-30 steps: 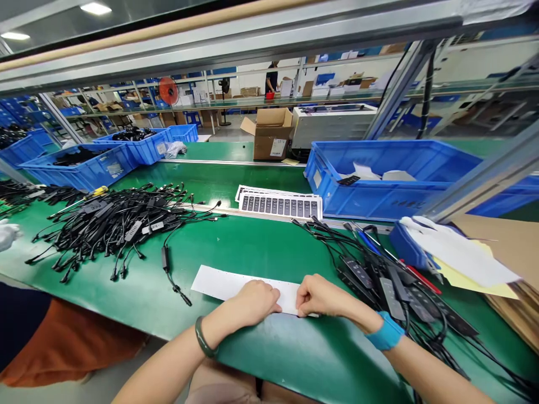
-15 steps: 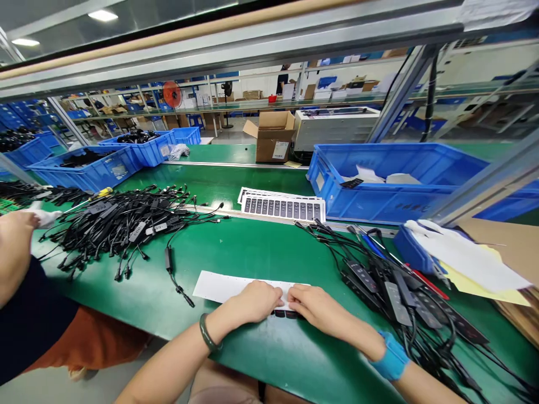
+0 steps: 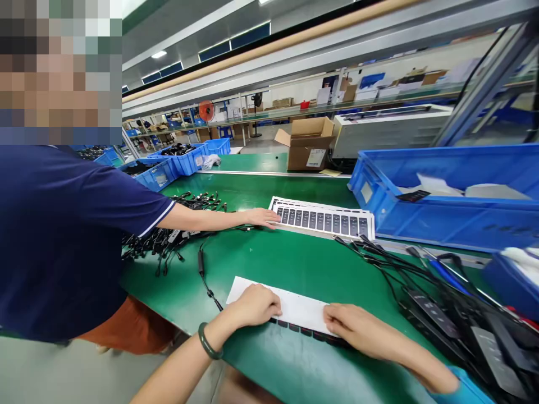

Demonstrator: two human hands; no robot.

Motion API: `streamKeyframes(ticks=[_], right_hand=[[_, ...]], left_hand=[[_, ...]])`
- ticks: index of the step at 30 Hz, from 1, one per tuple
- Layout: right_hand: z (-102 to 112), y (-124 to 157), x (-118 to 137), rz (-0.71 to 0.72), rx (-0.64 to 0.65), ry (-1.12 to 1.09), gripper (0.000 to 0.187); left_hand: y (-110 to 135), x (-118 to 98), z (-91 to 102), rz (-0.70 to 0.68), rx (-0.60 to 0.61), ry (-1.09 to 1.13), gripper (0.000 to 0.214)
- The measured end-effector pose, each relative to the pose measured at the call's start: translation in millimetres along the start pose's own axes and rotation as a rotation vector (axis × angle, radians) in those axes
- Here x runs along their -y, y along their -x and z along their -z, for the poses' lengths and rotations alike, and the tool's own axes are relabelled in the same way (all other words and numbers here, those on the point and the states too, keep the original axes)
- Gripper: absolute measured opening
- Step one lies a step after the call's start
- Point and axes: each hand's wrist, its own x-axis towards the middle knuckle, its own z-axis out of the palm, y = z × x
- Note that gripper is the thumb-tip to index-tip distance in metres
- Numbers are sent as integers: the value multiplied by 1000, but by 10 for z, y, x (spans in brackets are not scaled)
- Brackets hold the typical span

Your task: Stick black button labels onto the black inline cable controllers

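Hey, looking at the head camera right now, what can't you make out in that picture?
All in the head view:
- Whether the left hand and right hand pinch or only press the white sheet: curled fingers hide the contact.
- Part of the cable pile: behind the co-worker's torso and arm.
- The blue wristband: cut off by the bottom edge.
- Print on the cardboard box's label: too small.

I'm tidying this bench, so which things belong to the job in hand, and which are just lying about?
Job in hand:
white sheet, touched by left hand and right hand
dark pieces along its near edge
printed sheets, black cable pile: possibly

Probably just lying about:
cardboard box
right-hand blue bin
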Motion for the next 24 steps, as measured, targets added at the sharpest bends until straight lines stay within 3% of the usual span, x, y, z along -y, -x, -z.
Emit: streamKeyframes(ticks=[3,6,10,13,17,24], right_hand=[[-85,-145,240,23,-47,-14,9],[-131,-299,393,27,-82,-27,16],[-84,-392,356,67,-40,-59,18],[-84,-426,323,72,-34,-45,19],[-177,-507,453,89,-75,-14,21],[-203,-633,616,119,-66,-16,21]], left_hand=[[-105,1,-7,-8,13,8,20],[-83,89,59,-44,35,40,18],[119,270,149,-78,52,69,8],[226,305,107,-29,3,37,13],[242,271,21,17,-52,31,18],[438,439,107,-37,-39,82,8]])
